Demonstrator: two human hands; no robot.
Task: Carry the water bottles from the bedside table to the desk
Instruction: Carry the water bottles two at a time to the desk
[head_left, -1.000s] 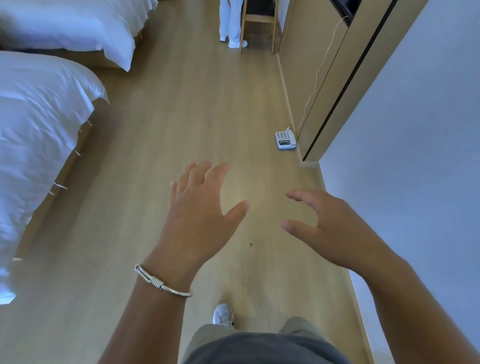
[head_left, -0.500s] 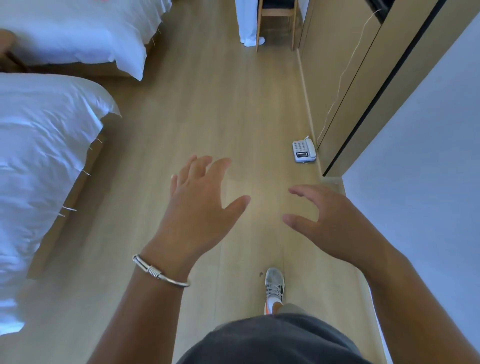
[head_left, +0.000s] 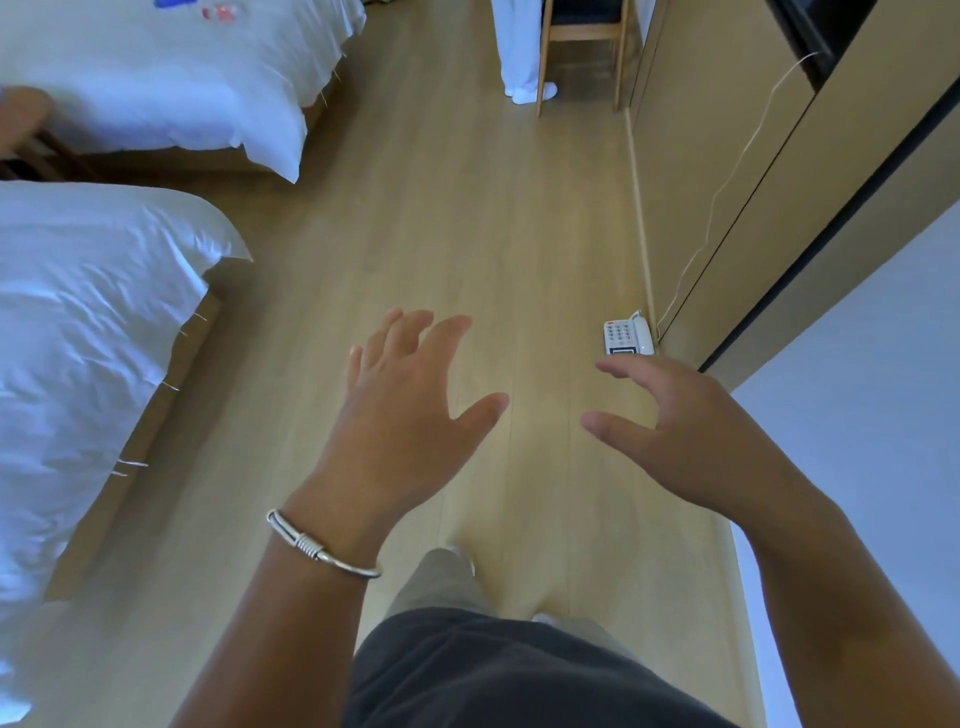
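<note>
along the left edge: two beds with white bedding, the near bed low in view, the far bed above it, a gap between them.
between the beds: part of a dark wooden piece showed at the frame edge; what it was could not be told.
water bottles: none were visible in the head view; their location could not be told.
floor: light wood planks ran up the middle of the view.
left hand: held out palm down over the floor, fingers straight and spread, holding nothing; a silver bracelet sat on the wrist.
right hand: held out beside the left, apart from it, fingers loosely bent, holding nothing.
telephone: white, lay on the floor against the base of the wooden cabinet, a thin cord rising from it.
top centre: a wooden chair, white-trousered legs beside it.
right edge: pale wall.
</note>
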